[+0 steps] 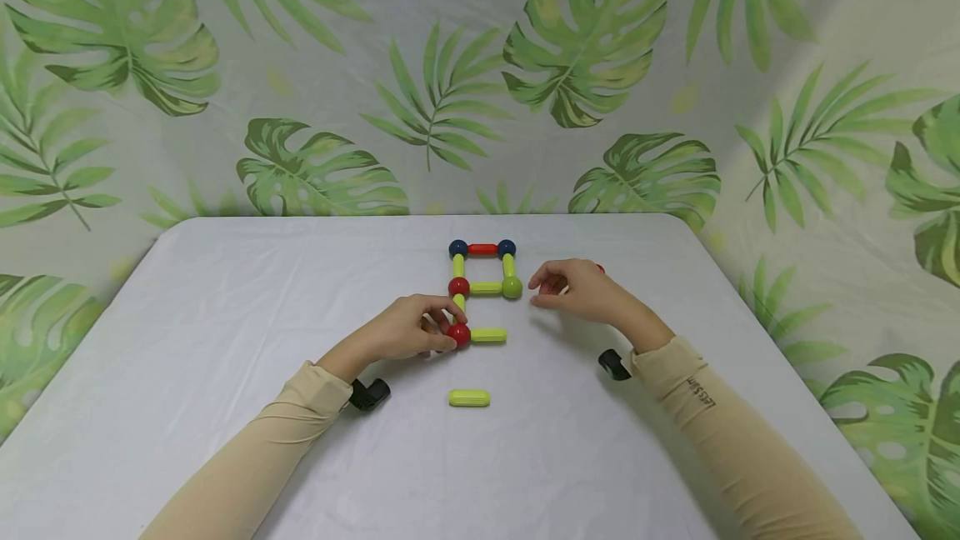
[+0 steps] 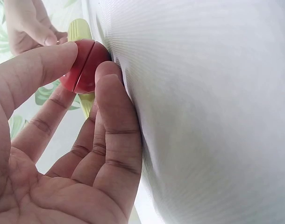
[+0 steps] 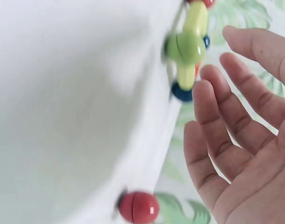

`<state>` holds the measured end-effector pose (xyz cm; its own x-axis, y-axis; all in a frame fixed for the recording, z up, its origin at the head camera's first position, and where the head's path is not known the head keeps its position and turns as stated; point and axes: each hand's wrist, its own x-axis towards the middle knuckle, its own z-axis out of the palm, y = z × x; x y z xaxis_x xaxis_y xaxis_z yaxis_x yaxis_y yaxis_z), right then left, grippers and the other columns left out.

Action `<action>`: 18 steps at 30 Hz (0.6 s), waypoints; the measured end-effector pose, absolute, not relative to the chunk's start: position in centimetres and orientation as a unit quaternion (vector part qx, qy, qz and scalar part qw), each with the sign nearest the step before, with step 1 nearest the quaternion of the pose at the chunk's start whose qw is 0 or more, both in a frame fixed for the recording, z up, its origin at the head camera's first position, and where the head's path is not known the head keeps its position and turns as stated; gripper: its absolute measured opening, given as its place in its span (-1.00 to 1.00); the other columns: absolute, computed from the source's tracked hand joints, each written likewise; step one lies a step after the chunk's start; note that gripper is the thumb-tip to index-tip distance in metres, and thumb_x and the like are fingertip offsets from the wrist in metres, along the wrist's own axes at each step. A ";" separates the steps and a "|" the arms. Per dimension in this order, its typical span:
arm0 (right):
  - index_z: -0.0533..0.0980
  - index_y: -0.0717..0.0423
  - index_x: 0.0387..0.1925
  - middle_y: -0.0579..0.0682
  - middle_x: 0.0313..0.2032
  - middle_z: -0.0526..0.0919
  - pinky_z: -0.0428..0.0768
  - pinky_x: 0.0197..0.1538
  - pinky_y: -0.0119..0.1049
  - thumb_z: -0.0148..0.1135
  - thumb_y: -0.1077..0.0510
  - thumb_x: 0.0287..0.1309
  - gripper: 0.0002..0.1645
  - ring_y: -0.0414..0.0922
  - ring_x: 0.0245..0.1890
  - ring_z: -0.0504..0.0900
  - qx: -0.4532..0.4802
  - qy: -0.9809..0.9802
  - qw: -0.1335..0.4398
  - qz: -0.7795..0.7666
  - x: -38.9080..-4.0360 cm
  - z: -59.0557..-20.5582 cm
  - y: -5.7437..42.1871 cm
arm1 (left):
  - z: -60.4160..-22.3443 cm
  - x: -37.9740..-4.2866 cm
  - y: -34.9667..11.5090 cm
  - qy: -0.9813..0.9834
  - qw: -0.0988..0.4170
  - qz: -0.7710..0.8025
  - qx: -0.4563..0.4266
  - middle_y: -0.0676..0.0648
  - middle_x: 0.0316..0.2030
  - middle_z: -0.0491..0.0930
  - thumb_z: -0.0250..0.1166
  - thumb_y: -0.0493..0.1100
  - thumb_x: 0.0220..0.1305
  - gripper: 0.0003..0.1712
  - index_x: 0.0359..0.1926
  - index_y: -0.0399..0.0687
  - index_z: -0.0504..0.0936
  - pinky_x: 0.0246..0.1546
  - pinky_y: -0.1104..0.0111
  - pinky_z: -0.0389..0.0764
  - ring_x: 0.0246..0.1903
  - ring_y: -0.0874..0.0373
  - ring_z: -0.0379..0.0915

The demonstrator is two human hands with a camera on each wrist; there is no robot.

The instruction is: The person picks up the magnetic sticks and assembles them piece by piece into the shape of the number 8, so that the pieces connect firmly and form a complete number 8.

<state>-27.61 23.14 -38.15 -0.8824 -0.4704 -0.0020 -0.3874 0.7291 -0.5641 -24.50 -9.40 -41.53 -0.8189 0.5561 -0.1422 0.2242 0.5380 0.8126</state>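
Observation:
My left hand [image 1: 416, 325] holds a red ball [image 2: 86, 67] at the near corner of a stick-and-ball frame, thumb and fingers round it. From that ball a yellow-green stick [image 1: 489, 335] points right, and another stick runs away from me to a second red ball [image 1: 459, 287]. A further stick joins this one to a green ball [image 1: 512, 287]. My right hand [image 1: 573, 288] hovers just right of the green ball, fingers loosely bent and nothing in them. Past it, mostly hidden in the head view, sits a loose red ball [image 3: 138, 206].
Two dark blue balls [image 1: 458, 249] with a red stick [image 1: 482, 249] between them form the far side of the frame. One loose yellow-green stick [image 1: 468, 398] lies nearer me on the white tabletop [image 1: 225, 298]. A leaf-print cloth [image 1: 435, 107] hangs behind the table.

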 end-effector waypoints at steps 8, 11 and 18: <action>0.65 0.20 0.14 0.13 -0.07 0.73 0.62 0.06 -0.12 0.44 0.08 0.39 -0.60 0.04 -0.06 0.68 -0.160 0.945 0.013 -0.284 -29.1 -37.8 26.6 | -41.5 -24.5 -9.4 0.855 0.197 0.422 0.229 -0.12 -0.05 0.68 0.50 -0.19 0.35 -0.65 0.13 0.10 0.71 -0.32 0.33 0.69 -0.34 0.13 0.64; 0.63 0.20 0.21 0.22 0.07 0.72 0.63 0.16 0.01 0.42 0.09 0.41 -0.56 0.13 0.07 0.68 -0.140 0.947 0.001 -0.288 -29.5 -38.1 27.9 | -41.5 -24.5 -9.4 0.853 0.198 0.425 0.229 -0.12 -0.05 0.68 0.51 -0.19 0.35 -0.65 0.13 0.10 0.71 -0.31 0.32 0.70 -0.33 0.13 0.64; 0.56 0.20 0.31 0.35 0.22 0.62 0.51 0.36 0.21 0.40 0.06 0.41 -0.45 0.29 0.25 0.58 -0.096 0.952 0.000 -0.289 -30.3 -38.5 30.0 | -41.5 -24.5 -9.5 0.853 0.200 0.426 0.228 -0.13 -0.04 0.67 0.51 -0.18 0.36 -0.65 0.13 0.10 0.71 -0.31 0.32 0.70 -0.33 0.13 0.64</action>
